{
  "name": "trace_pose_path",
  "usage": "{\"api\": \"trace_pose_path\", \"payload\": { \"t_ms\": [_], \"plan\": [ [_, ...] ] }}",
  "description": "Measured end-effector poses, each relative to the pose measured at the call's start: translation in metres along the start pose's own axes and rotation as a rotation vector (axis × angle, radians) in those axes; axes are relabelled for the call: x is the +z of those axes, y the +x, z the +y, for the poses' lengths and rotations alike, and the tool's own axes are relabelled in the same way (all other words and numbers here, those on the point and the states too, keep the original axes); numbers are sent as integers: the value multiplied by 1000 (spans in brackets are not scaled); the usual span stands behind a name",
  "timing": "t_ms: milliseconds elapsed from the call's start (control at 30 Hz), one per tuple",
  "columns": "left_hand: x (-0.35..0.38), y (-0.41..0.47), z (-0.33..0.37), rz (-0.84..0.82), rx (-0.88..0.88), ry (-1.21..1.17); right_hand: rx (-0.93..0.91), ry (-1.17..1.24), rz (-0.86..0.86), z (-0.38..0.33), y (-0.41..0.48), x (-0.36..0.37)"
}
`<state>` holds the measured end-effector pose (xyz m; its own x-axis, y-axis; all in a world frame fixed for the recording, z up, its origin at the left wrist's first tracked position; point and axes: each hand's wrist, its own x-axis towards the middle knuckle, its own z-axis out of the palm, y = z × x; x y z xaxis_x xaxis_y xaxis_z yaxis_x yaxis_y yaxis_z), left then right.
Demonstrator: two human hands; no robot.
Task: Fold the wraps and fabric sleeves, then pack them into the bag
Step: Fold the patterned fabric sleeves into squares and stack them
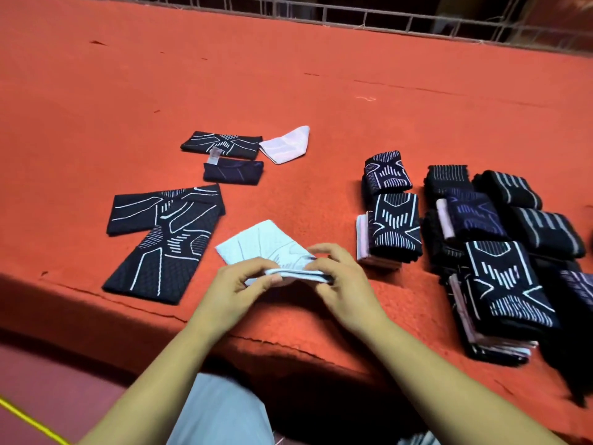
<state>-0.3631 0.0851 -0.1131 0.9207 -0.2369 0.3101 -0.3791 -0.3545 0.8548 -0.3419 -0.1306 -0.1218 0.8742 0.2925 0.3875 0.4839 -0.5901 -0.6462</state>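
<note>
Thing in hand: a white sleeve (266, 245) lies on the orange counter (321, 107), its near edge raised between both hands.
Left hand: the left hand (239, 284) pinches the left end of that edge, with thumb and fingers (256, 266) curled onto the cloth.
Right hand: the right hand (340, 277) pinches the right end, fingers arched over the top. The thumb appears to sit underneath, though it is mostly hidden.
Key relation: the gripped edge runs side to side from one set of fingers to the other. The rest of the sleeve spreads away from the fingertips, beyond them and slightly left. Both hands are equally near it.
Pose: the forearms converge from below, wrists low, knuckles up, hands just apart.
Step, as I judge: a fold is under way, probably bringing the near edge forward over the far part.
Left of the fingers: unfolded black sleeves (163, 239) lie flat nearby.
Right of the fingers: folded stacks (500, 277) sit on the right hand's side.
Beyond the fingers: a second pale sleeve (287, 144) lies well apart.
</note>
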Motion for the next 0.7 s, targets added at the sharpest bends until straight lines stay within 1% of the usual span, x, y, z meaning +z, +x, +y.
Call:
{"api": "trace_pose_path", "payload": {
  "t_ms": [67, 133, 200, 300, 367, 433, 500, 600, 700],
  "plan": [
    [6, -7, -2, -30, -6, -13, -32, 5, -48, 5, -16, -7],
    [12, -14, -4, -84, -17, -5, 6, -3, -115, 8, -32, -13],
    [13, -22, -4, -105, -32, -4, 43, -1, -131, 6, -43, -18],
    [13, -33, -3, -78, -54, -6, 72, 94, -143, 1, -52, -23],
    [16, -38, -1, -22, -58, 37, 118, 208, -170, -2, -54, -21],
    [19, -41, 1, 18, -72, 67, 203, 394, -153, -4, -55, -18],
    [21, -43, 0, -13, -98, 46, 262, 524, -77, -4, -55, -14],
    [21, -47, -3, -82, -132, 17, 303, 587, -15, -3, -54, -10],
    [21, -45, -4, -29, -158, 37, 320, 568, -13, -1, -55, -11]
  ]
}}
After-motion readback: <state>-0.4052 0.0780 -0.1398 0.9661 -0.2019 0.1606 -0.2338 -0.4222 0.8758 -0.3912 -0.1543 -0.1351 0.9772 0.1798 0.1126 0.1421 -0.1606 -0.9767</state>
